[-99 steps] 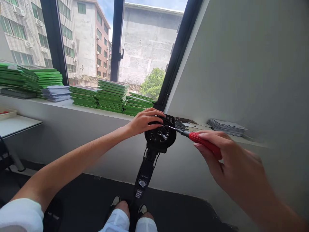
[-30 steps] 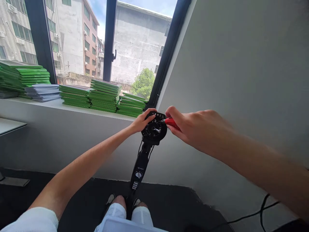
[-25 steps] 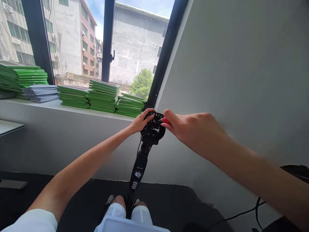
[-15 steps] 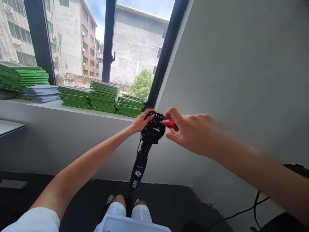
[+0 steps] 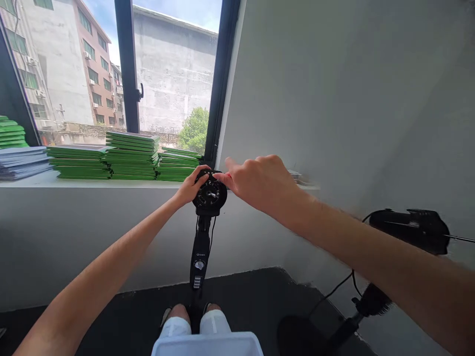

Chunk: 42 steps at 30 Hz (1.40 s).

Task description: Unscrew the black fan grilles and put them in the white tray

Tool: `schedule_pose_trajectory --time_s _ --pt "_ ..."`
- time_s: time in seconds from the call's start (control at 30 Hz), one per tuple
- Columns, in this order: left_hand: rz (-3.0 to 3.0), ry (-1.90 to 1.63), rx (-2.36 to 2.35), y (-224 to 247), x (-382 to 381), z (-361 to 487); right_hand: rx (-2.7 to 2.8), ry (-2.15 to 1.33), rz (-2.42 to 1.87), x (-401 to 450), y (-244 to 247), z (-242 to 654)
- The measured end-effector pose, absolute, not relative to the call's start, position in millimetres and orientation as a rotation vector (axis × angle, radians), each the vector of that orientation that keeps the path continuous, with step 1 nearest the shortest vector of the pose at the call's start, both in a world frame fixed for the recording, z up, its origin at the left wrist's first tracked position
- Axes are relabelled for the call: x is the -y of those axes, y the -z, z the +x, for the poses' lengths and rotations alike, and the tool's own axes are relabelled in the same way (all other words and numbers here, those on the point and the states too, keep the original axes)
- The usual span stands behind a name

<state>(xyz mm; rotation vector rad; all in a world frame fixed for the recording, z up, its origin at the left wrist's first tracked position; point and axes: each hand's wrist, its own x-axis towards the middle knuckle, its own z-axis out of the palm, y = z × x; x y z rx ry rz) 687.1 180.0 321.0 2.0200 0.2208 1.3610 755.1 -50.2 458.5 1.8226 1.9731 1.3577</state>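
A black round motor housing [image 5: 210,196] tops an upright black stand [image 5: 200,252] with a knob and several buttons. My left hand [image 5: 191,187] grips the housing's upper left edge, its thumb across the top. At the upper right, my right hand [image 5: 260,185] is closed around a red-handled tool. Only a sliver of red shows between its fingers, and the tool's tip is hidden. A metal shaft sticks out from the middle of the housing.
Stacks of green-edged books [image 5: 131,157] and white papers [image 5: 24,162] line the window sill. Another black fan-like unit [image 5: 411,230] with a cable stands at the right by the wall. A white tray [image 5: 208,344] is at the bottom edge, before my knees.
The view has turned right, bringing the second black unit into sight. My right hand has closed further over the red handle and rotated, while my left hand keeps its place on the housing.
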Motion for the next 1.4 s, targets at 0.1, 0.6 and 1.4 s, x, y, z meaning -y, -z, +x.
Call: schedule_pose_trajectory --time_s 0.1,0.6,1.4 --pt "2.041 -1.347 -0.234 -322.4 -180.8 686.2 -2.058 -1.227 1.88 48.7 -461.1 755.7" --pt "2.028 -1.372 -0.211 -325.8 -189.0 688.6 -1.987 -1.261 1.928 42.4 -459.5 763.4" --pt "2.048 -1.395 -0.204 -326.8 -187.9 685.0 -2.006 -1.044 2.079 38.2 -466.1 766.7"
